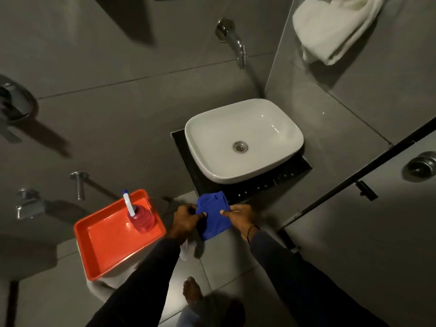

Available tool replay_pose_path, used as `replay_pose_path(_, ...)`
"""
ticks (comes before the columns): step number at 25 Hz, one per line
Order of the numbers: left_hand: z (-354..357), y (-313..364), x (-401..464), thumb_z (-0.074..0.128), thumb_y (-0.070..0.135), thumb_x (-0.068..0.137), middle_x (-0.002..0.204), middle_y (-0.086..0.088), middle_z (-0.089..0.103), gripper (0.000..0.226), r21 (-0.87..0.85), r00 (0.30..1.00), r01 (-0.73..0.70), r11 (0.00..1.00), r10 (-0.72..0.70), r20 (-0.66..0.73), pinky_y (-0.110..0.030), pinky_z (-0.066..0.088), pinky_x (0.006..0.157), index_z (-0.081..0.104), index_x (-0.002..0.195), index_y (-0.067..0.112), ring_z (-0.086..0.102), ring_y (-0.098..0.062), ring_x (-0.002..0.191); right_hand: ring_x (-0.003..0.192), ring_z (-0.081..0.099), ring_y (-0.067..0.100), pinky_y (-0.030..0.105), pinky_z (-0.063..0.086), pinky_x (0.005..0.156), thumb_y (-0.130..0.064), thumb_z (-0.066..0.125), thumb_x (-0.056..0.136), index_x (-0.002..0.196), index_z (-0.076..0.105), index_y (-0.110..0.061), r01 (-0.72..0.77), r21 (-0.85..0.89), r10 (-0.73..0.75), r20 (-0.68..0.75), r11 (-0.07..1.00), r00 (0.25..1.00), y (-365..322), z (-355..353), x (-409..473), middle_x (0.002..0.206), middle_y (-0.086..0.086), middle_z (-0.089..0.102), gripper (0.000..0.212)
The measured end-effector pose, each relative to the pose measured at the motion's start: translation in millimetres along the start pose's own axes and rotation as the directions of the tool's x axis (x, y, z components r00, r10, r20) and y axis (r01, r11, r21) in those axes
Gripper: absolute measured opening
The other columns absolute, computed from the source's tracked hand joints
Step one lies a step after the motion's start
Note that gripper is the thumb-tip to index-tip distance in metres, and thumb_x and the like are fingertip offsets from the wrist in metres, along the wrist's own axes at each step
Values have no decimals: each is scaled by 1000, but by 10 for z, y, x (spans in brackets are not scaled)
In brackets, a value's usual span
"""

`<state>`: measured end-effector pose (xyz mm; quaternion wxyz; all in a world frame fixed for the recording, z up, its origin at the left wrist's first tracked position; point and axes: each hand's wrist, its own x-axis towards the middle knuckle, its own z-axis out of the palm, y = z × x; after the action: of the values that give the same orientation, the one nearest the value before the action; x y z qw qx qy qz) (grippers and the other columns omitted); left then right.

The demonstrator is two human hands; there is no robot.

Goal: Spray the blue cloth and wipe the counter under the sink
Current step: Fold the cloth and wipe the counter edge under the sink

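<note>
At the far left, wall fittings of chrome stood out from the grey tile, too blurred to tell apart. Next came one orange tray [106,251], and in its far corner one red spray bottle [141,219], upright with its white nozzle pointing up and away. No hand was on it.

Just right of the tray the left hand [186,219] was closed in a pinch on the near left edge of the one blue cloth [213,217], thumb over the fold. The right hand [240,217] pinched the opposite edge the same way, fingers curled tight on the fabric. The cloth hung folded between the two hands, in the air just in front of the black counter [297,166] and below its front lip.

To my eye the step in hand was readying the cloth; whether it had been sprayed I could not tell. To do it well, I judged, the person should keep the cloth as a flat pad so that one clean face met the counter, and take the bottle with one hand while the other held the pad open toward the nozzle.

Further right sat one white sink [244,140] on the counter, one wall tap [237,44] above it, and one white towel [335,27] high up.
</note>
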<state>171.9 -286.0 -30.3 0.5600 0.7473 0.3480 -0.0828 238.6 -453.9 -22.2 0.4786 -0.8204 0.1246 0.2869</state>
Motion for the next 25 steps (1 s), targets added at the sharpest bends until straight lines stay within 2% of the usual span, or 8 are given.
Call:
replay_pose_path(5, 141, 124, 507, 76, 23, 78, 107, -9, 74, 40, 232, 999, -34, 972, 35, 2, -39, 56, 91, 67, 115, 12, 70, -26, 100, 59, 54, 14, 20, 44, 57, -24, 82, 81, 63, 67, -11, 14, -131, -25, -83, 991, 996, -76, 9, 353, 65, 0, 63, 27)
replay_pose_path(8, 187, 60, 694, 74, 27, 78, 107, -7, 75, 39, 298, 995, -96, 950, 95, 18, -34, 55, 87, 67, 115, 15, 70, -27, 101, 78, 66, 20, 28, 57, 72, -21, 84, 78, 76, 70, -16, -24, -158, 7, -106, 987, 994, -112, 46, 507, 82, 2, 70, 15)
replay_pose_path(10, 242, 50, 648, 75, 27, 77, 100, -6, 75, 35, 309, 987, -161, 937, 160, 29, -27, 49, 76, 68, 109, 15, 71, -25, 94, 99, 67, 26, 36, 58, 85, -18, 80, 78, 98, 72, -14, 88, -319, -164, -220, 944, 962, -70, -30, 436, 102, 5, 72, 22)
replay_pose_path(13, 180, -89, 745, 78, 28, 74, 99, -6, 71, 37, 296, 988, -132, 946, 151, -41, -26, 45, 72, 67, 107, 13, 65, -19, 84, 117, 61, 32, 43, 52, 101, -14, 74, 79, 124, 66, -12, 475, -739, -619, 100, 477, 779, 11, 207, 489, 124, 10, 68, 46)
replay_pose_path(15, 153, -127, 760, 79, 29, 74, 105, -8, 62, 42, 329, 985, -139, 934, 164, -50, -27, 44, 74, 65, 110, 12, 57, -17, 83, 134, 55, 39, 48, 41, 114, -7, 72, 79, 140, 55, 0, 647, -726, -638, 388, 233, 665, 104, 327, 565, 141, 20, 59, 63)
replay_pose_path(18, 76, -31, 849, 69, 24, 87, 108, -16, 60, 30, 361, 960, -168, 917, 235, -151, -31, 45, 81, 64, 110, 6, 61, -30, 96, 155, 17, 37, 47, 7, 127, -8, 55, 92, 155, 22, 3, 692, -705, -466, 566, 153, 680, 202, 350, 708, 165, 22, 21, 72)
replay_pose_path(22, 18, 403, 1007, 46, 28, 100, 127, -21, 53, 36, 361, 864, -202, 910, 339, -371, -42, 43, 104, 55, 126, 4, 53, -38, 120, 156, 16, 33, 46, 16, 127, -17, 51, 97, 156, 23, -1, 733, -674, -492, 610, 89, 621, 306, 174, 828, 166, 18, 19, 68)
replay_pose_path(25, 191, 837, 1110, 36, 39, 102, 160, -15, 26, 56, 402, 826, -234, 885, 399, -398, -43, 19, 123, 30, 151, 12, 23, -29, 150, 156, 15, 33, 44, 15, 128, -7, 56, 91, 156, 25, -1, 804, -584, -506, 663, 110, 551, 354, -46, 944, 166, 18, 21, 72)
